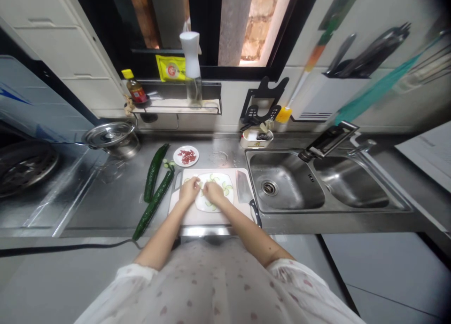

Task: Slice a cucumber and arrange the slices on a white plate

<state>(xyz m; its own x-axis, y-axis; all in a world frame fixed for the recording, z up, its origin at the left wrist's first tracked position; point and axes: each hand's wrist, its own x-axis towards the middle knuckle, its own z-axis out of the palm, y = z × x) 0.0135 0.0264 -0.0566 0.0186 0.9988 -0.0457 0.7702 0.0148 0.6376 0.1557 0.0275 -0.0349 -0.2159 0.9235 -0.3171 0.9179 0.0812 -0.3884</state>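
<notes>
Green-edged slices on white plate: arranging judged in progress.
Left hand and right hand: fingers curled close over the plate (clamped on a slice or not, cannot tell). Slices lie in groups; plate on cutting board, 1 knife beside it. Next move judged to call for light, precise placement.

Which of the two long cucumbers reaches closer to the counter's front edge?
The front cucumber, nearer the cutting board; the rear cucumber stops farther back.
</notes>
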